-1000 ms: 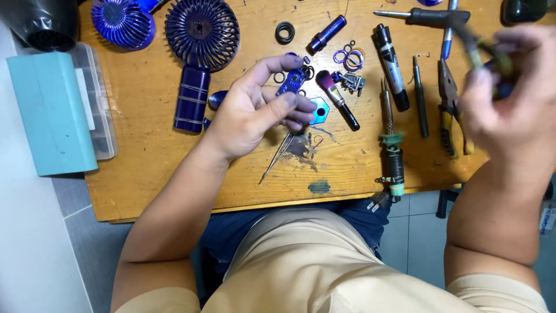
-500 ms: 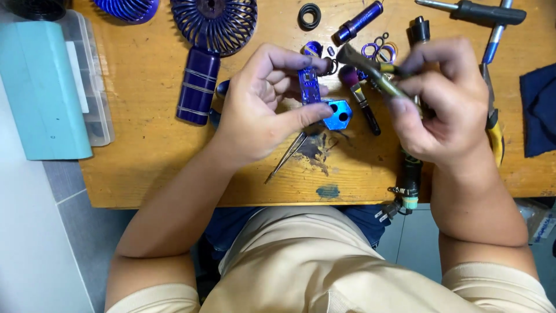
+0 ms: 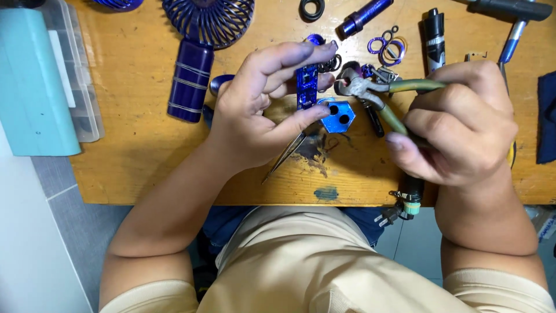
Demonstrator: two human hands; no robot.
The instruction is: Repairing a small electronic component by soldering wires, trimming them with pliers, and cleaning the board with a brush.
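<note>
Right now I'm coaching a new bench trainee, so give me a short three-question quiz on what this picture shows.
1. True or false: the right hand holds pliers with olive-green handles.
2. Which thing does the left hand pinch between thumb and fingers? A) a narrow blue circuit strip B) the black ring C) the marker pen
3. Fill in: the blue hexagonal part lies on the wooden table, just ____ the left thumb tip, toward the right hand.

Key:
1. True; the jaws point toward the strip.
2. A
3. beside
</note>
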